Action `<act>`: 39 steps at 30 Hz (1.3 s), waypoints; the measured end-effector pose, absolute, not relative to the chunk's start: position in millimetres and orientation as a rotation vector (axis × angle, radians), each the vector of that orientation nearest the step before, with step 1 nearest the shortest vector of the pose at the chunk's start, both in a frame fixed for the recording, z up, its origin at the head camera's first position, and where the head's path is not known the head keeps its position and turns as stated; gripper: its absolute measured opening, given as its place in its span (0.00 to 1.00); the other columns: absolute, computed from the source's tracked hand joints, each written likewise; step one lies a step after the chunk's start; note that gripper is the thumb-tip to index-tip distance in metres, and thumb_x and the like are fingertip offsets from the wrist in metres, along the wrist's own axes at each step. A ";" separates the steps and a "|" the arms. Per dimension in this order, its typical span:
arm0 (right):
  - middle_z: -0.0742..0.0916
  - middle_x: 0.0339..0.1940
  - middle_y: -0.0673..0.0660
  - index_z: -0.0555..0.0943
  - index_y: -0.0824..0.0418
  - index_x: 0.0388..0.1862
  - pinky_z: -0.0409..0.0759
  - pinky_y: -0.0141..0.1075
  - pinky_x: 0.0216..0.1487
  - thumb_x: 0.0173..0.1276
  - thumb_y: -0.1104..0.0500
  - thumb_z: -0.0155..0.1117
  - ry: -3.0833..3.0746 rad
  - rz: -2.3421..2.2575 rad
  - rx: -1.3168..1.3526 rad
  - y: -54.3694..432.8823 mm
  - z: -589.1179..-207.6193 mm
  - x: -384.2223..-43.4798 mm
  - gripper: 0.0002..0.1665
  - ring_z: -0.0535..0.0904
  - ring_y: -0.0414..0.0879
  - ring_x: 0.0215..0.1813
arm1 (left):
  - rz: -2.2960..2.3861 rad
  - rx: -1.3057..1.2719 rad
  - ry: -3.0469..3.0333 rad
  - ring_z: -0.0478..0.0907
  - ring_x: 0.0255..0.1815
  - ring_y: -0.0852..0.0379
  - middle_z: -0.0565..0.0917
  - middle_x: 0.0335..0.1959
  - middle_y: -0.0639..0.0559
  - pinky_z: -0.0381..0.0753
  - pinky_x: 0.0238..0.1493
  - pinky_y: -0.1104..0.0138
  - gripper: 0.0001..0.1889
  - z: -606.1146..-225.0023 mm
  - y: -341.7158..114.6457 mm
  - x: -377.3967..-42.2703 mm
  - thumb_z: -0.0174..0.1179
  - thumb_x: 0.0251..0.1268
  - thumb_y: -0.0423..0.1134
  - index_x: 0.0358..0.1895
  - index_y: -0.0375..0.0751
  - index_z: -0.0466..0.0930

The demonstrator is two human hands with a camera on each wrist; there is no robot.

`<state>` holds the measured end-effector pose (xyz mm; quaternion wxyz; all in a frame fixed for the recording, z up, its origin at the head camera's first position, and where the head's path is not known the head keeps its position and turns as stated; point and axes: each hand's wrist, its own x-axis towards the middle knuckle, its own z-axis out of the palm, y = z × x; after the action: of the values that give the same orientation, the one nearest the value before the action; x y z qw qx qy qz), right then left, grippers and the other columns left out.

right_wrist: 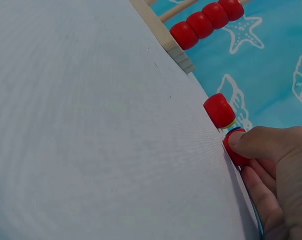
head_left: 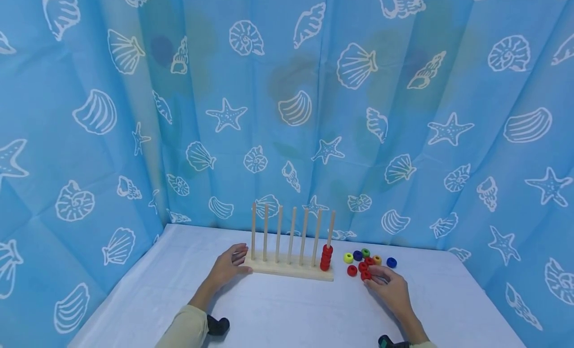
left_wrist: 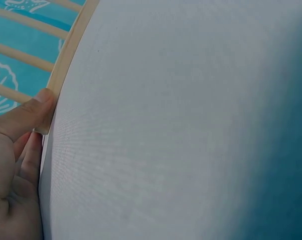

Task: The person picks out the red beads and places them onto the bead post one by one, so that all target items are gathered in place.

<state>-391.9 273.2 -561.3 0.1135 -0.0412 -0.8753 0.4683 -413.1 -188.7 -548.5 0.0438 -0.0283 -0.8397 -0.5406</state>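
A wooden peg stand (head_left: 287, 270) with several upright pegs is on the white table. Red beads (head_left: 326, 258) are stacked on its rightmost peg. My left hand (head_left: 227, 266) holds the stand's left end, thumb (left_wrist: 40, 97) on the front of the base and fingers behind it. Right of the stand, my right hand (head_left: 389, 288) pinches a red bead (right_wrist: 235, 147) between thumb and fingers, down at the table. Another loose red bead (right_wrist: 220, 111) sits between that hand and the stand in the right wrist view.
Around the right hand lie loose beads: a yellow one (head_left: 348, 258), a green one (head_left: 365, 252), an orange one (head_left: 377, 260), a blue one (head_left: 391, 262) and more red ones. A blue shell-print curtain (head_left: 269, 113) rises behind and beside the table (head_left: 287, 313).
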 end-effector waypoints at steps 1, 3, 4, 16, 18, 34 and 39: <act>0.83 0.54 0.61 0.80 0.61 0.56 0.80 0.40 0.56 0.60 0.58 0.74 -2.570 1.368 -0.114 272.8 -560.5 -391.8 0.25 0.79 0.57 0.60 | -1.649 -0.091 -2.567 0.73 0.64 0.43 0.75 0.64 0.40 0.77 0.61 0.57 0.41 -548.5 -188.7 -413.1 0.76 0.46 0.34 0.68 0.39 0.68; 0.83 0.54 0.61 0.80 0.61 0.56 0.81 0.41 0.56 0.60 0.59 0.74 -2.575 1.352 -0.107 272.3 -559.0 -391.2 0.25 0.79 0.57 0.59 | -1.645 -0.097 -2.567 0.73 0.64 0.43 0.75 0.64 0.40 0.77 0.61 0.57 0.42 -548.1 -188.5 -413.1 0.77 0.46 0.34 0.68 0.38 0.68; 0.83 0.54 0.61 0.80 0.61 0.56 0.81 0.42 0.56 0.60 0.59 0.74 -2.578 1.342 -0.105 271.9 -558.5 -391.1 0.25 0.79 0.57 0.59 | -1.649 -0.097 -2.567 0.73 0.64 0.43 0.75 0.64 0.41 0.77 0.61 0.57 0.42 -547.9 -188.6 -413.2 0.77 0.46 0.34 0.68 0.38 0.68; 0.84 0.53 0.60 0.81 0.60 0.55 0.82 0.40 0.55 0.60 0.62 0.73 -2.565 1.285 -0.054 267.8 -556.3 -394.6 0.23 0.80 0.55 0.58 | -1.656 -0.098 -2.560 0.73 0.64 0.43 0.75 0.64 0.41 0.76 0.62 0.57 0.41 -546.4 -193.2 -415.1 0.76 0.46 0.35 0.68 0.39 0.68; 0.84 0.53 0.60 0.81 0.61 0.54 0.82 0.40 0.54 0.60 0.62 0.73 -2.559 1.291 -0.054 267.9 -556.5 -393.8 0.23 0.80 0.56 0.57 | -1.659 -0.098 -2.561 0.73 0.64 0.43 0.75 0.64 0.41 0.76 0.62 0.57 0.41 -547.4 -193.3 -415.2 0.76 0.46 0.35 0.68 0.39 0.68; 0.83 0.54 0.61 0.80 0.62 0.55 0.82 0.38 0.54 0.60 0.63 0.72 -2.464 1.381 -0.105 268.7 -547.9 -389.8 0.22 0.79 0.56 0.59 | -1.651 -0.120 -2.558 0.74 0.64 0.42 0.75 0.64 0.40 0.77 0.61 0.57 0.41 -546.9 -189.8 -412.7 0.76 0.46 0.33 0.68 0.37 0.68; 0.83 0.55 0.59 0.80 0.61 0.56 0.82 0.30 0.51 0.60 0.63 0.72 -2.435 1.371 -0.003 267.0 -532.5 -388.0 0.23 0.80 0.53 0.58 | -1.662 -0.159 -2.541 0.74 0.63 0.41 0.76 0.63 0.38 0.77 0.61 0.57 0.42 -549.2 -190.2 -412.7 0.77 0.44 0.33 0.67 0.34 0.68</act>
<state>-388.0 267.0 -532.5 0.1730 -0.0012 -0.8582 0.4832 -412.7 -190.2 -549.2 0.0505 -0.0524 -0.8346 -0.5460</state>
